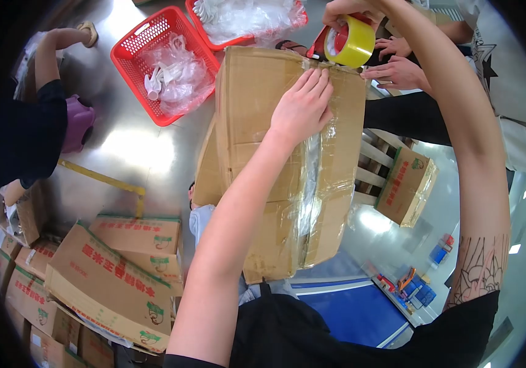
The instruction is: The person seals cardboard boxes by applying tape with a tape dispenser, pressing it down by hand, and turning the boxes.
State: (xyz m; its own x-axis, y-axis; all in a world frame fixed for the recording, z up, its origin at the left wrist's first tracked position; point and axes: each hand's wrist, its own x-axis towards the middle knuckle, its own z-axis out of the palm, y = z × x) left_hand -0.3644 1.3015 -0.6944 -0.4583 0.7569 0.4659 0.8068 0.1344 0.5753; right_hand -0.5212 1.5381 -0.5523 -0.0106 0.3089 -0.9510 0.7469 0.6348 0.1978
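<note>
A large worn cardboard box (257, 141) fills the middle of the head view, with shiny clear tape (310, 190) running along its top face. My left hand (304, 107) lies flat on the box near its far edge, fingers stretched out over the taped strip. At that far edge, my right hand (347, 11) grips a red tape dispenser (318, 48) carrying a yellow roll of tape (358, 43). The dispenser is at the box's upper rim; whether its tape is stuck there I cannot tell.
Another person's hand (401, 73) is close to the box's far right corner. Red baskets (129, 46) with plastic bags stand beyond it. Printed cartons (106, 270) are piled at left; another carton (405, 187) lies at right by a slatted pallet (373, 161). A person (23, 129) is at far left.
</note>
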